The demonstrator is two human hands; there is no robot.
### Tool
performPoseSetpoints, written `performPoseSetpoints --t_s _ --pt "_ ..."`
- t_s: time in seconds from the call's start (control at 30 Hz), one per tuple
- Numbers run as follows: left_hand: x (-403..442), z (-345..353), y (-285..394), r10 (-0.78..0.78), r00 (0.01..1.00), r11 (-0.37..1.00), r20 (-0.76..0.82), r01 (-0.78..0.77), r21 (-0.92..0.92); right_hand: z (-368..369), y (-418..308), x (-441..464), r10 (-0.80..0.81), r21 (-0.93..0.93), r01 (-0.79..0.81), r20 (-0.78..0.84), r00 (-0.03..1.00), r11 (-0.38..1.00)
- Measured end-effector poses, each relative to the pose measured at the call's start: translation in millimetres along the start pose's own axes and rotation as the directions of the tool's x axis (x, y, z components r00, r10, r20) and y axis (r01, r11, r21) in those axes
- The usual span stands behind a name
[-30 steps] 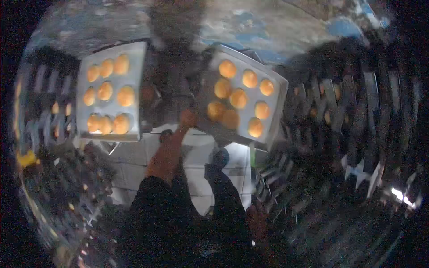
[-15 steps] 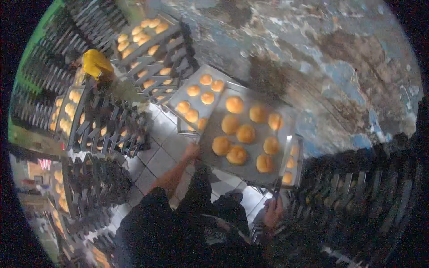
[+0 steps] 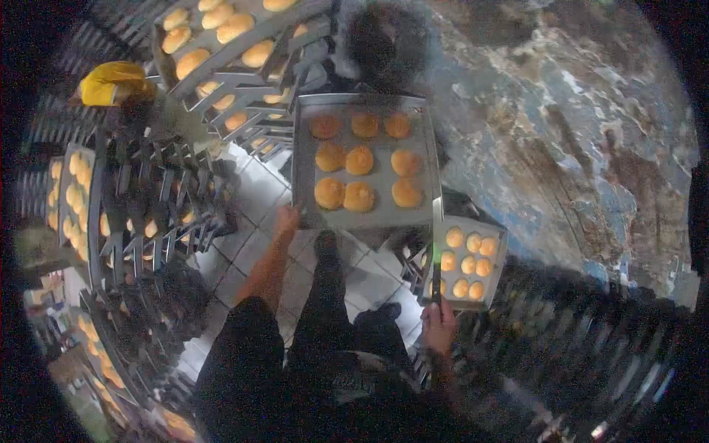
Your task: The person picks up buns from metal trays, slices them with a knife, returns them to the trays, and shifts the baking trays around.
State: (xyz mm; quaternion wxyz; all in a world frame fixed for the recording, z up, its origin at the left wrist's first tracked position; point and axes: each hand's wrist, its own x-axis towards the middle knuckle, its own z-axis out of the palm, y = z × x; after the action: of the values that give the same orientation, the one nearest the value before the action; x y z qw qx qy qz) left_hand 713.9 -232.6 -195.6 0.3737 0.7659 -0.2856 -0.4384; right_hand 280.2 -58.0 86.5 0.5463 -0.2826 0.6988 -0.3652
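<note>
- At the far left, a tray of golden buns (image 3: 77, 193) tilts steeply on a stack, with other buns beside it
- Above that, a person in a yellow top (image 3: 114, 83) bends near the stacks, apart from the wearer's own hands
- Right of them, dark stacked trays (image 3: 159, 196) show a few buns between their layers
- Higher up, a top tray (image 3: 210, 37) carries large pale-golden buns, more of them visible on the layers beneath
- Below, light square tiles (image 3: 251, 192) cover the floor
- The left hand (image 3: 288, 218) is at the near left corner of the large tray; its fingers look closed on the rim, but blur keeps me from telling how each one lies
- The large tray (image 3: 382, 176), metal and grey, is in front of the wearer, above the legs, and bears nine round buns in three rows, some touching their neighbours
- The right hand (image 3: 439, 326) has its fingers curled together round the dark handle of a long, narrow tool (image 3: 436, 284), which reaches up to the tray's near right corner
- Just beside that tool, a lower tray (image 3: 496, 255) holds smaller-looking buns
- Farther right, a stained, peeling wall (image 3: 546, 140) rises behind blurred dark racks (image 3: 561, 347)
</note>
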Motion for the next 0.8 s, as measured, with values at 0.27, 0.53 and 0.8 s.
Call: performPoseSetpoints --t_s 0.27,0.53,0.8 --pt "-32 63 154 0.608 0.791 0.745 0.071 -0.599 0.293 59 -58 14 -0.156 -0.403 0.089 -0.136 0.978 0.911" --pt "-3 285 84 0.407 0.834 0.821 0.372 -0.513 0.251 43 -15 -6 0.298 0.102 -0.28 -0.268 0.916 0.955" --pt "-39 308 102 0.159 0.802 0.891 0.575 -0.368 0.267 12 6 21 -0.003 -0.051 -0.013 -0.293 0.956 0.999"
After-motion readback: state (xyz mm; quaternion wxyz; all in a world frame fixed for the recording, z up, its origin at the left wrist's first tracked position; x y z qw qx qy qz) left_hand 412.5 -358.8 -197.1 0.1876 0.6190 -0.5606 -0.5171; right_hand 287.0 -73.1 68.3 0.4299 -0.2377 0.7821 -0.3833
